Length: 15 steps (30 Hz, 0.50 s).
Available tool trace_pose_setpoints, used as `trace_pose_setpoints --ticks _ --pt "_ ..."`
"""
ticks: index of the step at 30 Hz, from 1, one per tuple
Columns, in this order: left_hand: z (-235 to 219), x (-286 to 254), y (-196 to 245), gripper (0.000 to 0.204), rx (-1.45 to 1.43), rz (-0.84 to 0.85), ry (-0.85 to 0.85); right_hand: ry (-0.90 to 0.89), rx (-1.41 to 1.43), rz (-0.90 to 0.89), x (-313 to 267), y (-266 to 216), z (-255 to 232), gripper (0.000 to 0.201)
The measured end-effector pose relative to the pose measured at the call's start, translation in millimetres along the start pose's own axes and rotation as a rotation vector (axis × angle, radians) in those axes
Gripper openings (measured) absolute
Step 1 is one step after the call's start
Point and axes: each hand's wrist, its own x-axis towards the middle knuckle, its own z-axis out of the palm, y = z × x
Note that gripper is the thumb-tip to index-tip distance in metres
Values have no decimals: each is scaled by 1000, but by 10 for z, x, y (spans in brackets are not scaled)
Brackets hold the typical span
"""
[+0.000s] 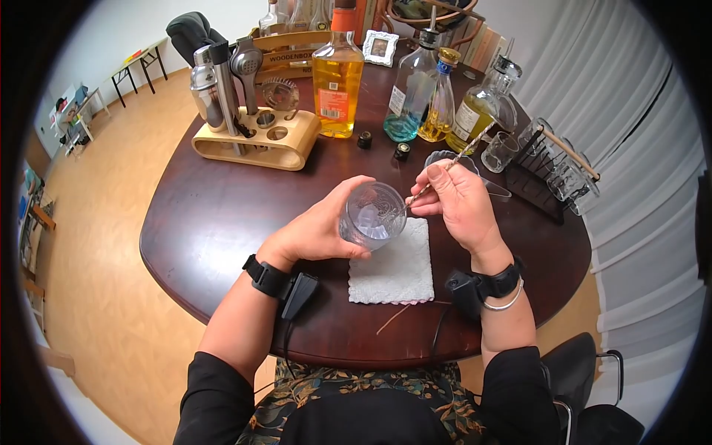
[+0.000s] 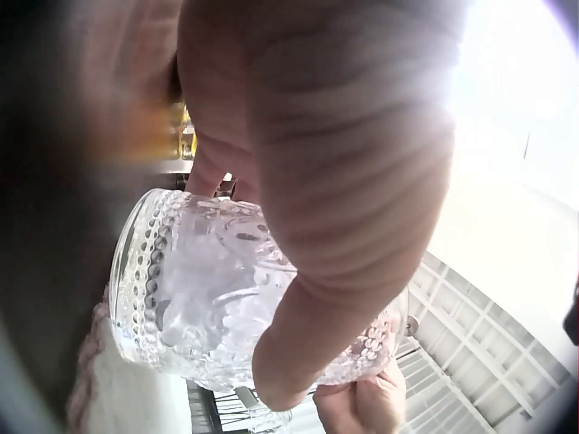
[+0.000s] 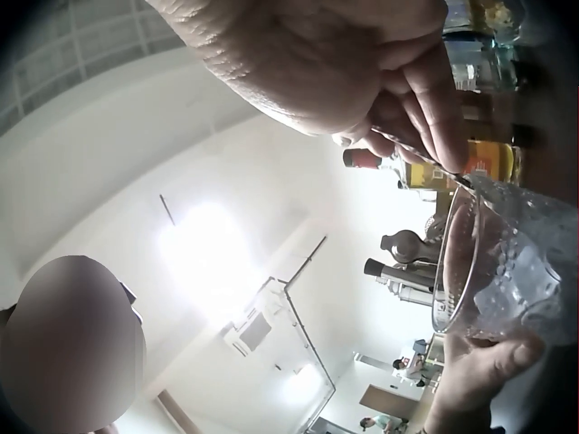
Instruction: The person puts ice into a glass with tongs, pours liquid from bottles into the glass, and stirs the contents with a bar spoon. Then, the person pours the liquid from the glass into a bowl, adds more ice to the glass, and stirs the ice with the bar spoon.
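My left hand [image 1: 319, 226] grips a clear embossed glass [image 1: 373, 215], tilted above a white cloth [image 1: 393, 271]; ice shows inside it. In the left wrist view the thumb lies across the side of the glass [image 2: 217, 289]. My right hand [image 1: 461, 204] pinches a thin twisted metal spoon [image 1: 466, 152] between thumb and fingers, its lower end at the rim of the glass. The right wrist view shows the spoon's shaft [image 3: 407, 146] slanting from the fingers to the glass [image 3: 507, 271].
A wooden bar-tool stand [image 1: 297, 152] and an amber bottle [image 1: 337, 89] stand at the back left. Two dark caps lie behind the glass. Bottles with pourers [image 1: 475, 115], a small glass [image 1: 500, 152] and a rack of glasses [image 1: 552, 174] stand at the right.
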Motion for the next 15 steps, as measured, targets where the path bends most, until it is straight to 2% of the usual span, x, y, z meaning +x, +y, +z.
trace_pose_setpoints --ticks 3,15 --pt "2 -3 -55 104 11 14 17 21 52 -15 12 4 -31 32" --pt "-3 -8 -74 105 -8 13 5 45 -55 -236 -195 -306 12 30"
